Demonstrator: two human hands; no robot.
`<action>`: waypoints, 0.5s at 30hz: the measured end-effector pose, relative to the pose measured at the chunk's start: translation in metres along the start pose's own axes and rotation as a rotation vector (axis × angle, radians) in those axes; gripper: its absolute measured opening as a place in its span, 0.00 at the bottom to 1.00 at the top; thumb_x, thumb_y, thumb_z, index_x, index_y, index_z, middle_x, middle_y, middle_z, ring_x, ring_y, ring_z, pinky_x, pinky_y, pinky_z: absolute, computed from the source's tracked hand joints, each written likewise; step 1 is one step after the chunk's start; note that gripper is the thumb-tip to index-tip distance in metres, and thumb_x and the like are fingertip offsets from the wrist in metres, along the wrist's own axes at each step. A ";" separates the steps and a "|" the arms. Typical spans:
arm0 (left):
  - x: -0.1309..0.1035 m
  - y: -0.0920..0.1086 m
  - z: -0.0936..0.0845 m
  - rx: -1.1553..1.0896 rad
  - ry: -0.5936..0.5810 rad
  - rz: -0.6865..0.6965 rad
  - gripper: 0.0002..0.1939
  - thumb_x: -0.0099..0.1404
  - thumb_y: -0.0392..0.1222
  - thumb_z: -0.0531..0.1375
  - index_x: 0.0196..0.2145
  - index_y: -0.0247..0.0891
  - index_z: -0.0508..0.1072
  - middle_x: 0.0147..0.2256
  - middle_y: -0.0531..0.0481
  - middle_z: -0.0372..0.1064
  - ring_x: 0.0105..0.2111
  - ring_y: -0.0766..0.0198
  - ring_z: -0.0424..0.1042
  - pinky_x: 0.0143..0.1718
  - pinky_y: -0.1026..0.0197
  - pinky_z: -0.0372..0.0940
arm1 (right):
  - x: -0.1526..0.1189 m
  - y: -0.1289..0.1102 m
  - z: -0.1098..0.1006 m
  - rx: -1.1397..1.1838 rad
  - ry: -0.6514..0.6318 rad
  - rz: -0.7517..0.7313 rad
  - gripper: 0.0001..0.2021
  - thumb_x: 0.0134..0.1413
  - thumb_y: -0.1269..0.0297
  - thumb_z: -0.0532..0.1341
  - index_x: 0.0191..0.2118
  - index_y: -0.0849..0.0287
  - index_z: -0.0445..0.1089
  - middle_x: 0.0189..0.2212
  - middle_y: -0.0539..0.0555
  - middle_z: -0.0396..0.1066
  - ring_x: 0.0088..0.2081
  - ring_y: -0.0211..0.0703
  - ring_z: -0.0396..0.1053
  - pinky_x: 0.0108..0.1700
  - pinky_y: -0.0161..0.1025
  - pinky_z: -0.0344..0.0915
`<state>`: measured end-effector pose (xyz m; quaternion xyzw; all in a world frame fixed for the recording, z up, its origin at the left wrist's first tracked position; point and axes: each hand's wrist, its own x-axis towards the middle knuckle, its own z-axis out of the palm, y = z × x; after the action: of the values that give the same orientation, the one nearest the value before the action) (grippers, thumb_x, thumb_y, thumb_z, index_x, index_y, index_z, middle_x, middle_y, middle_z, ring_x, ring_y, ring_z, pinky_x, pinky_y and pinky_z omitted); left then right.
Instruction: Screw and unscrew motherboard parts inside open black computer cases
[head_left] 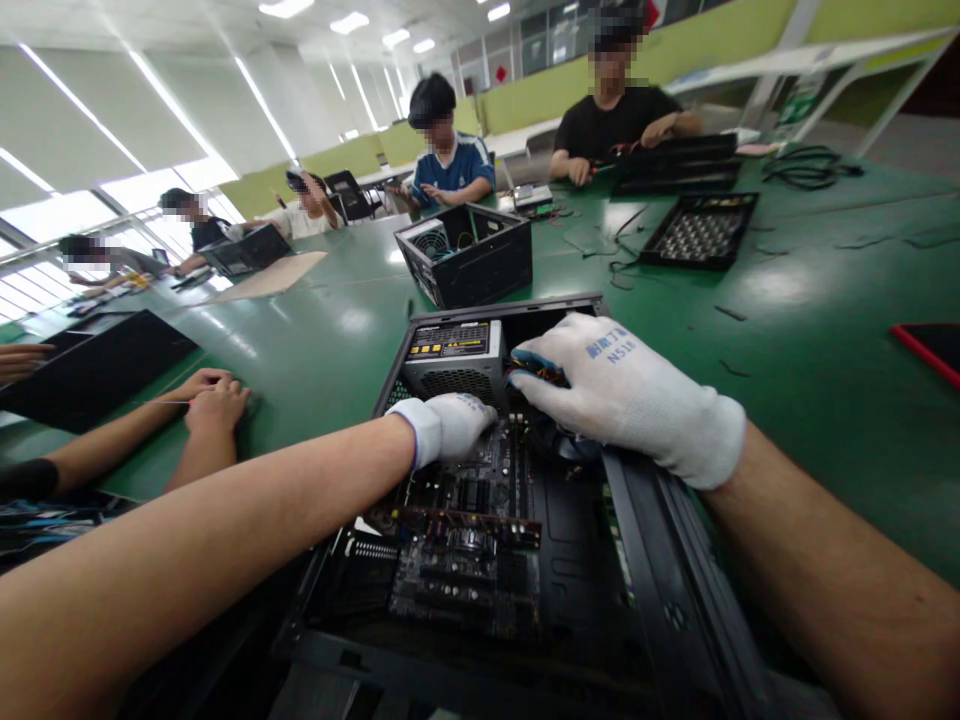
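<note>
An open black computer case (660, 560) lies in front of me, with a motherboard (469, 490) inside. At its far left corner sits a power supply (456, 352) with a yellow-and-black label. My right hand (607, 385), in a white glove, is closed round a bundle of power supply cables (546, 368) to the right of that unit. My left hand (456, 425), also gloved, reaches down just below the power supply at the motherboard's far edge. Its fingers look bent together; what they may pinch is hidden. An expansion card (465, 527) crosses the board nearer to me.
Another person's hands (214, 400) rest on the green table (337, 370) at my left, beside a black panel (105, 365). A second computer case (480, 255) stands beyond mine. Farther right lie a black tray-like part (699, 230) and coiled cables (810, 166). Several people work across the table.
</note>
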<state>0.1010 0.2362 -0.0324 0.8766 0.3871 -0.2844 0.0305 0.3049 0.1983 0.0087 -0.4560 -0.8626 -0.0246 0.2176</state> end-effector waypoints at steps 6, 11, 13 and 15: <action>-0.001 0.001 -0.002 -0.010 -0.008 -0.007 0.23 0.64 0.42 0.66 0.55 0.32 0.74 0.55 0.36 0.74 0.55 0.48 0.74 0.57 0.54 0.67 | 0.000 0.001 0.000 0.006 -0.003 -0.005 0.21 0.68 0.51 0.55 0.49 0.61 0.78 0.43 0.63 0.79 0.46 0.55 0.73 0.50 0.47 0.64; -0.001 0.002 -0.004 0.004 -0.038 -0.016 0.27 0.62 0.46 0.68 0.56 0.33 0.73 0.55 0.37 0.74 0.54 0.48 0.74 0.56 0.55 0.68 | 0.001 0.001 0.000 0.006 -0.013 -0.004 0.21 0.68 0.51 0.55 0.50 0.60 0.78 0.42 0.62 0.79 0.44 0.54 0.73 0.49 0.46 0.64; 0.000 0.002 -0.003 0.008 -0.034 -0.018 0.26 0.61 0.47 0.68 0.55 0.33 0.74 0.55 0.37 0.74 0.54 0.49 0.74 0.57 0.55 0.68 | 0.000 0.001 0.000 0.002 -0.015 -0.010 0.21 0.68 0.51 0.55 0.49 0.60 0.78 0.42 0.61 0.79 0.44 0.53 0.73 0.48 0.46 0.64; 0.001 0.001 -0.002 0.008 -0.032 -0.017 0.25 0.60 0.47 0.69 0.53 0.33 0.75 0.54 0.36 0.74 0.53 0.48 0.75 0.56 0.55 0.68 | 0.000 0.002 0.000 -0.001 -0.011 -0.020 0.21 0.68 0.51 0.55 0.49 0.60 0.78 0.42 0.61 0.79 0.45 0.53 0.73 0.49 0.46 0.64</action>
<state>0.1035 0.2368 -0.0320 0.8688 0.3929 -0.2999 0.0309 0.3063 0.1990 0.0086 -0.4477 -0.8683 -0.0244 0.2122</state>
